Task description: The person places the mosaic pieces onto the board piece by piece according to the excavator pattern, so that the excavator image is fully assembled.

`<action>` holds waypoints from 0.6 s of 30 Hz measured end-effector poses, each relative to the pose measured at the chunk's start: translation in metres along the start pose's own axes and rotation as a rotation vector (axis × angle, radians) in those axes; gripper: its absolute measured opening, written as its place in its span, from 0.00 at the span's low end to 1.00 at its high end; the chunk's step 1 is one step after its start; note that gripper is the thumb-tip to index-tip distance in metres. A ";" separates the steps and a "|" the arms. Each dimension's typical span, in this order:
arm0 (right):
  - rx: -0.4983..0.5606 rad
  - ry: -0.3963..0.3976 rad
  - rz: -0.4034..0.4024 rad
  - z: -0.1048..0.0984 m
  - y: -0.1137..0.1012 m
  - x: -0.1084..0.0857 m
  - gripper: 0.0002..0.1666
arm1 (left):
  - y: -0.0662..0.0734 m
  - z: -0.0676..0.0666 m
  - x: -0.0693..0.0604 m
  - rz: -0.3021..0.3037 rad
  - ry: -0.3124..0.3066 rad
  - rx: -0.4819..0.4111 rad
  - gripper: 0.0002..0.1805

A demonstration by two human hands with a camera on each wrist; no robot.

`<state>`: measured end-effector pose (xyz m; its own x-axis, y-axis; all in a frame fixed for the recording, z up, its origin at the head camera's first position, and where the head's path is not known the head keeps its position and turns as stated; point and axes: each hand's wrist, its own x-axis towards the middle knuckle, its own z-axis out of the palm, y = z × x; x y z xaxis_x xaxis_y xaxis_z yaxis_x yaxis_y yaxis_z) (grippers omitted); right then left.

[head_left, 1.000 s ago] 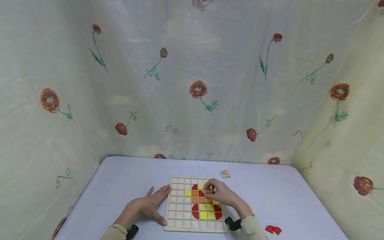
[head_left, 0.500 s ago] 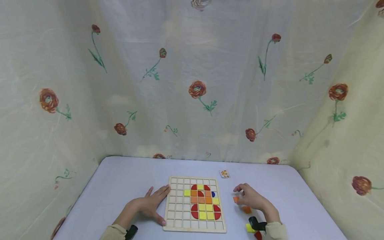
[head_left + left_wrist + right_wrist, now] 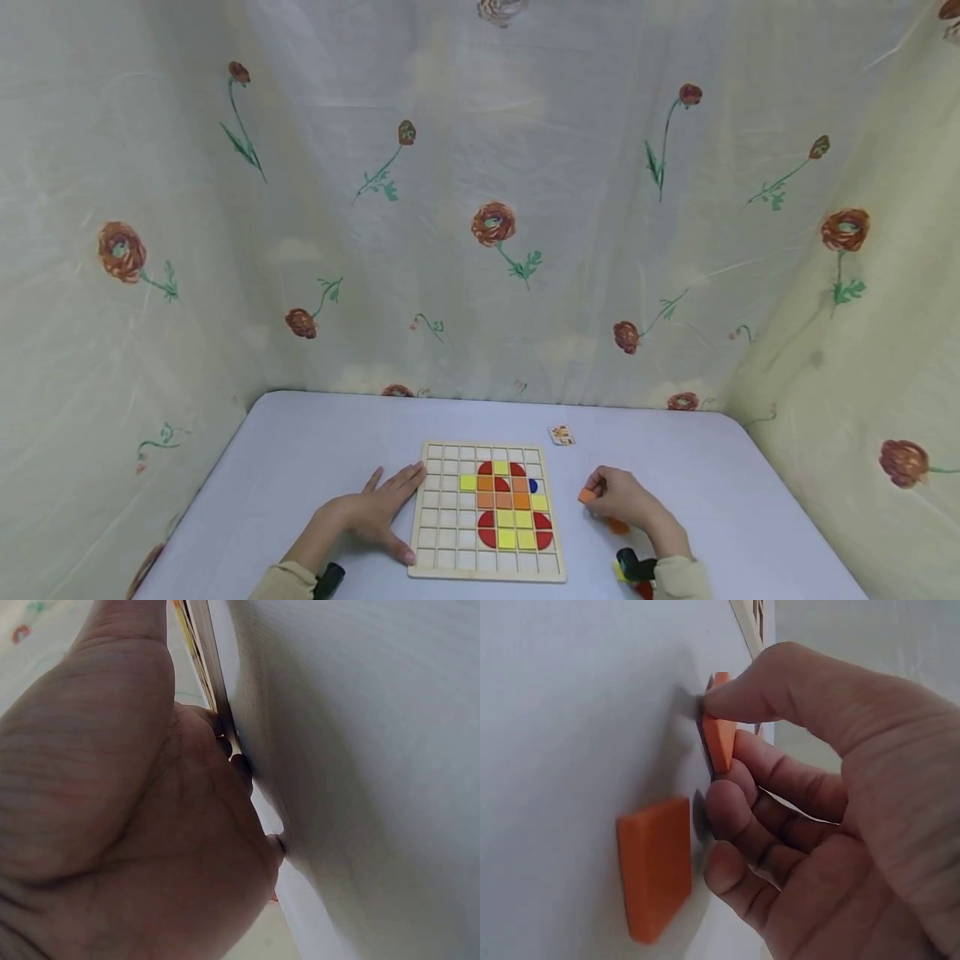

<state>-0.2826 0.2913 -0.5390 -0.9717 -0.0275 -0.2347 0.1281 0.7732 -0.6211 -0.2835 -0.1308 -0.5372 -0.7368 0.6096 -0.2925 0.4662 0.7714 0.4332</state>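
Note:
My right hand (image 3: 624,497) pinches an orange square tile (image 3: 721,733) between thumb and fingers, just over the table to the right of the board. A second orange tile (image 3: 656,866) lies on the table close below that hand. The wooden grid board (image 3: 447,560) holds red, yellow and orange tiles plus a blue half-round piece (image 3: 533,485) in its right half. Along the board's left edge rests my left hand (image 3: 371,510), fingers spread, with fingertips and thumb touching the frame. In the left wrist view its palm hides most of the board.
A small picture card (image 3: 561,435) lies behind the board's far right corner. Near the right wrist are a yellow tile (image 3: 620,572) and a red piece (image 3: 643,590), partly covered by the wrist strap. Flower-printed curtains (image 3: 450,250) enclose the white table (image 3: 330,425).
My right hand has left the board, moved right to the loose tiles and picked up an orange one. The blue piece now shows on the board. My left hand stays put.

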 end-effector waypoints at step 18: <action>0.018 -0.076 -0.378 0.046 -0.085 0.009 0.13 | -0.001 -0.001 0.000 -0.007 -0.004 0.003 0.68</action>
<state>-0.2928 0.1961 -0.5221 -0.9335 -0.3562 -0.0409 -0.2325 0.6881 -0.6874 -0.2843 -0.1314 -0.5372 -0.7382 0.6047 -0.2991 0.4622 0.7763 0.4287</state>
